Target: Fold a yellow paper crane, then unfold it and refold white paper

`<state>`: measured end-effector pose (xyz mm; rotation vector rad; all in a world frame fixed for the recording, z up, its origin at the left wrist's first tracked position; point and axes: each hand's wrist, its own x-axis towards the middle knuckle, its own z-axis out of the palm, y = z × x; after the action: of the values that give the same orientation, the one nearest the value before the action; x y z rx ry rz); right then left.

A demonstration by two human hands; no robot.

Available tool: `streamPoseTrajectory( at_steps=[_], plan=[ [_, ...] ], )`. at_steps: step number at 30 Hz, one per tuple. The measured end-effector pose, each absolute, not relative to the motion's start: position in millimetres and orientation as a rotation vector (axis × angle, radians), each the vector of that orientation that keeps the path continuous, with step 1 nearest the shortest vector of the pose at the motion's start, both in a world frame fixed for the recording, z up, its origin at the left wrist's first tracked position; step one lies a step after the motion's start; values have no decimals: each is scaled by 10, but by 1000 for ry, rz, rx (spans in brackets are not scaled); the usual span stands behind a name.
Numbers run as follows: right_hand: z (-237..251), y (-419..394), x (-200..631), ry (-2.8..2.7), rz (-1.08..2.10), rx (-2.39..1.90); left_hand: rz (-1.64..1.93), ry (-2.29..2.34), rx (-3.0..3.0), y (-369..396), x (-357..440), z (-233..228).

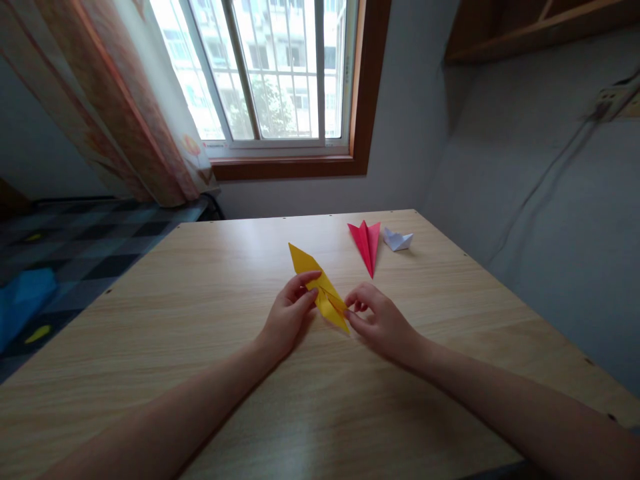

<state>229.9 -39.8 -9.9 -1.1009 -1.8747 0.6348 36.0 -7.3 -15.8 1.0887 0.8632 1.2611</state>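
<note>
A piece of folded yellow paper [327, 308] is held up over the table, slanting from upper left to lower right. My left hand [293, 303] pinches it near the middle of its left edge, thumb in front and fingers behind. On the other side, my right hand [373, 312] pinches a flap at the paper's right edge between thumb and forefinger. A fold stands slightly apart between the two hands. Beyond them lie a red paper plane [367, 243], nose toward me, and a small white paper boat [398, 239].
The wooden table [175, 320] stretches to the wall below a window [270, 73]. At left, a checked bed cover [75, 230] carries a blue item [27, 297]. A curtain [130, 100] hangs there. A cable [537, 177] runs down the right wall.
</note>
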Motion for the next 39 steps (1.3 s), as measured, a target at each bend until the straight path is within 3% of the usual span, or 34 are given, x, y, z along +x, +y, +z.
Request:
streamPoseTrajectory(
  at_steps=[10,27,39],
  plan=[
    [-82,-379,2326,-2022,255,-1082,1278,864,1037,-77,356,-128],
    [-158,-281,2396,-2171,205,-1286,1331,937,892,-77,377,-31],
    [-114,-353,2339,-2139,-19,-1106,1219,867,1042,-82,374,-108]
  ],
)
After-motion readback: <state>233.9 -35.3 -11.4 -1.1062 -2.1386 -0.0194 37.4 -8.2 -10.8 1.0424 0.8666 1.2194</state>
